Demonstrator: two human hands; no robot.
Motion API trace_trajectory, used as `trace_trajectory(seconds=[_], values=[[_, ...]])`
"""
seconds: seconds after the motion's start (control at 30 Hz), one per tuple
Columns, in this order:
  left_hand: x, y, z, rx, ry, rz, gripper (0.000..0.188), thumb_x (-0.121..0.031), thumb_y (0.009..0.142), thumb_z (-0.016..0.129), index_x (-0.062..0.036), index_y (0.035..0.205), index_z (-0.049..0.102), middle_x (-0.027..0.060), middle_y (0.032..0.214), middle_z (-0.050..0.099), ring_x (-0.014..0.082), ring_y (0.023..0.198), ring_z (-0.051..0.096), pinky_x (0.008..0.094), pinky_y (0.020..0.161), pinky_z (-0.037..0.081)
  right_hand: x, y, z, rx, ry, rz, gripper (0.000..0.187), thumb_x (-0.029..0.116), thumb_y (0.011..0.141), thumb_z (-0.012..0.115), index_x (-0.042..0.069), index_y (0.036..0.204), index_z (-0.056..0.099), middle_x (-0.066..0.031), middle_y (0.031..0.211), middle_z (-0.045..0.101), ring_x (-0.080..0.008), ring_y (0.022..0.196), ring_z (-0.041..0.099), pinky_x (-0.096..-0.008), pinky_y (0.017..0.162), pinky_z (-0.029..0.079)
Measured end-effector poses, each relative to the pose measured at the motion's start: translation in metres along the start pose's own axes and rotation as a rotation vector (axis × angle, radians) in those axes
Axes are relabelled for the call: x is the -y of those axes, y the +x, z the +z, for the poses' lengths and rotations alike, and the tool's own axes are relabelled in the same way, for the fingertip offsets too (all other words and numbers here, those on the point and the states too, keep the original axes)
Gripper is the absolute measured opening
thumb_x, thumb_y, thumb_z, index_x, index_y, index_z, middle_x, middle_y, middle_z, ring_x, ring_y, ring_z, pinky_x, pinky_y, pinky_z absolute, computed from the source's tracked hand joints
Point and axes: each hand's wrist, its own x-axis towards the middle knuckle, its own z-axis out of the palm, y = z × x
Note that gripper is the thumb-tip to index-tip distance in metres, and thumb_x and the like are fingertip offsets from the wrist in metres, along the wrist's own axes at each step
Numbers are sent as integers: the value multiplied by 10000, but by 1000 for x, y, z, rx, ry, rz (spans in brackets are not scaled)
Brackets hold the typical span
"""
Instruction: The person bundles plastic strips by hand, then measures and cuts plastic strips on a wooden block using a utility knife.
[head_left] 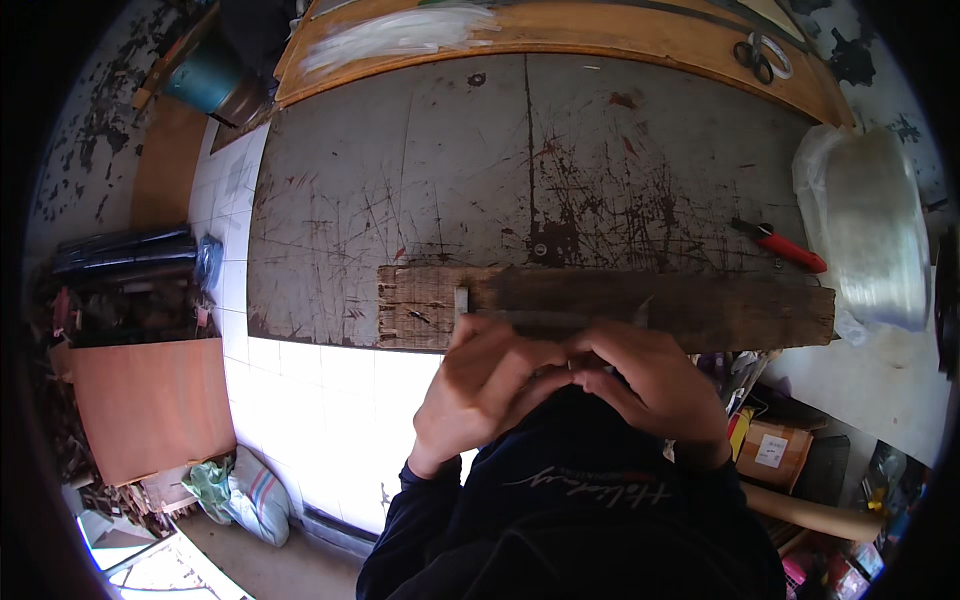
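My left hand and my right hand meet in front of my chest, at the near edge of a worn wooden plank. Both have their fingers bent and pinched together, the fingertips nearly touching. Whatever small thing lies between them is mostly hidden by the fingers. A short pale strip sticks up over the plank just beyond my left hand; whether that hand holds it, I cannot tell. The plank lies along the front of a scratched grey tabletop.
A red-handled cutter lies at the tabletop's right, beside a roll of clear plastic. Along the back, a wooden board bears clear strips and black-handled scissors. Cardboard boxes stand low at right, a sack at left.
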Motion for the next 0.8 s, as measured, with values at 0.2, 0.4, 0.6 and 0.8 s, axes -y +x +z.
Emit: trace_trajectory(seconds=[0.2, 0.4, 0.6, 0.8], values=[[27, -30, -27, -306, 149, -303, 251, -150, 620, 746, -81, 769, 556, -2, 679, 584, 155, 602, 510, 310, 690, 358, 11, 20, 7, -117, 24, 71, 95, 58, 798, 543, 20, 884, 525, -84, 753, 544, -147, 630, 531, -260, 539, 397], [37, -35, -25, -256, 213, -404, 220, -164, 630, 697, -104, 832, 632, 33, 912, 551, 196, 828, 479, 356, 773, 340, 8, 30, 27, -298, -14, 157, 65, 60, 759, 607, 22, 803, 577, -17, 593, 525, -39, 473, 391, -202, 437, 296], [39, -32, -28, -155, 299, -309, 255, -221, 618, 697, -148, 856, 646, 4, 939, 559, 191, 908, 495, 469, 957, 230, 9, 34, 26, -271, -103, 191, 89, 87, 745, 639, 15, 780, 599, 2, 518, 515, -11, 428, 362, -195, 401, 263], [38, -33, -27, -137, 303, -323, 286, -226, 595, 714, -160, 865, 649, -24, 936, 569, 181, 926, 499, 484, 973, 210, 9, 37, 36, -353, -55, 230, 93, 101, 791, 593, 8, 784, 592, -19, 528, 523, -28, 445, 429, -197, 410, 300]])
